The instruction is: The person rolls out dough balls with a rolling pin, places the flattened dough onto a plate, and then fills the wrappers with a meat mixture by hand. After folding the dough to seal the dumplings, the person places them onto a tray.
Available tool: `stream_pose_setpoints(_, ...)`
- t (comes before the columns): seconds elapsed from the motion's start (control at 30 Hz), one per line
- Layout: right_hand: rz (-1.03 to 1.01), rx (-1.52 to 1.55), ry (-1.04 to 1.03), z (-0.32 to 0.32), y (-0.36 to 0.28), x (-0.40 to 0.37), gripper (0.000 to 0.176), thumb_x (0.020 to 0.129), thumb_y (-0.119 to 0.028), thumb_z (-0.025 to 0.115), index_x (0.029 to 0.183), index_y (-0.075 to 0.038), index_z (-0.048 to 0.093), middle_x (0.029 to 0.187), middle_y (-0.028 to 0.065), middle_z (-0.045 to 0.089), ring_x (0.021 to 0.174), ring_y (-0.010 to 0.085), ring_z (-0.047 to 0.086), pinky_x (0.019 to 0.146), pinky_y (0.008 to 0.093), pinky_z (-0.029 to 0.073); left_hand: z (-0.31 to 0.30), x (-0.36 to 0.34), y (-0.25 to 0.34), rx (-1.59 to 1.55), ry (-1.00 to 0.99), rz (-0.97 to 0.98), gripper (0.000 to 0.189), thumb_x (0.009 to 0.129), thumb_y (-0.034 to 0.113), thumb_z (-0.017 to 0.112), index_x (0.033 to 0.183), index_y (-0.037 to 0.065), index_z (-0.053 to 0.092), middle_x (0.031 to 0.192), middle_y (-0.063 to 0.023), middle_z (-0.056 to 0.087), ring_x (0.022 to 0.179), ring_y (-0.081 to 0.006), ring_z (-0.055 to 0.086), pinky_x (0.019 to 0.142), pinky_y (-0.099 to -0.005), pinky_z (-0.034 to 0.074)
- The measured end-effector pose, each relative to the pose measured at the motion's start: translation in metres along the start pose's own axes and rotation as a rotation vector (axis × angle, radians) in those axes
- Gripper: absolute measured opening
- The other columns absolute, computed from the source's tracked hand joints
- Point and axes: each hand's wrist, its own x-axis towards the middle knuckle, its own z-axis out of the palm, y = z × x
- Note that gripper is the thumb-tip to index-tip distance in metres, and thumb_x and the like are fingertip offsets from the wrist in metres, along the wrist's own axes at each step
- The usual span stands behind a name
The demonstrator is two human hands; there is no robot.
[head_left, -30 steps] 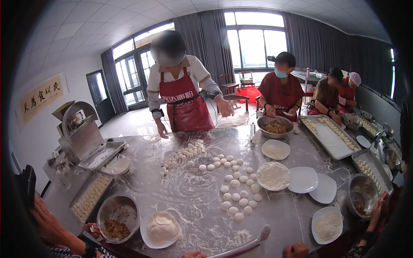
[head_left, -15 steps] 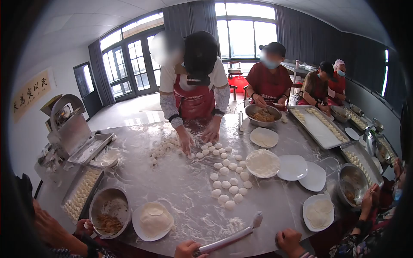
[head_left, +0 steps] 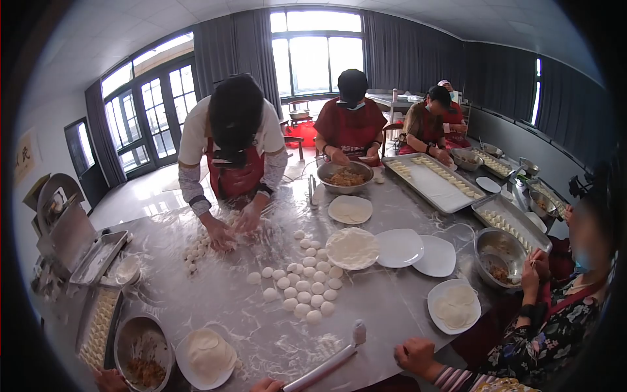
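My left hand point(head_left: 266, 385), cut off by the bottom edge, is closed around the near end of a metal rolling pin point(head_left: 321, 368). The pin lies slanted on the floured table, its wrapped far handle pointing away from me. My right hand point(head_left: 416, 357), below a striped sleeve, rests as a loose fist at the table's near edge, with nothing visible in it. Beyond the pin lie several round, flattened dough pieces point(head_left: 303, 286). Left of the pin stands a plate of stacked dough wrappers point(head_left: 210, 356); another plate of wrappers point(head_left: 456, 307) stands near my right hand.
Opposite, a co-worker's hands point(head_left: 235, 228) press among small dough lumps point(head_left: 194, 251). Filling bowls point(head_left: 343, 176) point(head_left: 499, 258) stand among co-workers. Trays of dumplings point(head_left: 434, 183) point(head_left: 101, 326) line both sides. White plates point(head_left: 400, 248) sit mid-table. A person point(head_left: 562, 300) sits close on my right.
My view has turned right, so things appear farther left. The opposite co-worker's hands moved from the flattened pieces to the small lumps. The flattened pieces lie closer together. My hands stay by the table edge.
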Motion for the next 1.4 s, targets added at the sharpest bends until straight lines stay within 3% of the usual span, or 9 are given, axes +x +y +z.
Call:
stream_pose_setpoints(0.1,0.001,-0.018,-0.001,0.001,0.001,0.0,0.029,0.075,-0.019,0.066,0.054,-0.008,0.05,0.053,0.0105,0.051,0.048,0.0318,0.054,0.047,0.0434,0.043,-0.001,0.003,0.003,0.063,0.071,0.1,0.033,0.069,0.027,0.082,0.086,0.008,0.062,0.069,-0.0102,0.056,0.058,-0.0318,0.057,0.052,-0.0416,0.046)
stream_pose_setpoints(0.63,-0.001,-0.024,0.014,0.003,0.001,-0.002,0.028,0.074,-0.018,0.066,0.054,-0.009,0.049,0.053,0.0096,0.051,0.049,0.0307,0.055,0.047,0.0423,0.043,0.0,-0.001,-0.001,0.036,-0.044,-0.012,0.036,0.069,0.03,0.081,0.089,0.008,0.062,0.072,-0.0123,0.057,0.062,-0.0346,0.058,0.055,-0.0438,0.047)
stream_pose_setpoints(0.8,-0.004,-0.022,0.019,0.003,0.001,-0.001,0.028,0.074,-0.018,0.066,0.054,-0.009,0.048,0.053,0.0099,0.05,0.048,0.0308,0.054,0.047,0.0424,0.043,-0.001,0.0,0.004,0.07,0.051,0.053,0.035,0.068,0.029,0.082,0.087,0.008,0.062,0.069,-0.0107,0.056,0.058,-0.0329,0.057,0.053,-0.0424,0.046)
stream_pose_setpoints(1.2,0.014,0.008,0.012,0.002,0.0,-0.002,0.028,0.075,-0.018,0.064,0.055,-0.008,0.048,0.054,0.0116,0.05,0.05,0.0335,0.053,0.049,0.0449,0.042,-0.003,0.005,0.009,0.122,0.072,0.103,0.033,0.068,0.029,0.082,0.084,0.009,0.062,0.067,-0.0098,0.055,0.055,-0.0316,0.056,0.051,-0.0421,0.046)
stream_pose_setpoints(1.27,0.021,0.001,-0.003,0.007,0.003,-0.005,0.028,0.075,-0.017,0.064,0.055,-0.008,0.048,0.054,0.0123,0.05,0.051,0.0347,0.053,0.049,0.0459,0.041,-0.003,0.005,0.009,0.067,0.022,0.015,0.032,0.069,0.029,0.081,0.083,0.009,0.061,0.068,-0.0103,0.055,0.059,-0.0328,0.056,0.054,-0.0434,0.046)
stream_pose_setpoints(1.3,0.039,-0.019,0.0,0.01,0.003,-0.007,0.028,0.076,-0.017,0.063,0.055,-0.007,0.047,0.055,0.0129,0.049,0.051,0.0358,0.052,0.049,0.047,0.04,-0.002,0.002,-0.014,0.011,-0.077,0.06,0.041,0.064,0.038,0.082,0.085,0.007,0.065,0.072,-0.0134,0.058,0.061,-0.0335,0.06,0.055,-0.0414,0.048)
stream_pose_setpoints(1.4,0.045,0.0,0.002,0.013,0.003,-0.008,0.028,0.077,-0.017,0.062,0.056,-0.007,0.046,0.055,0.0139,0.048,0.052,0.0376,0.051,0.05,0.0485,0.037,-0.009,0.005,-0.003,0.057,-0.081,0.006,0.037,0.069,0.038,0.08,0.086,0.008,0.065,0.073,-0.0111,0.06,0.064,-0.0307,0.061,0.057,-0.0404,0.05)
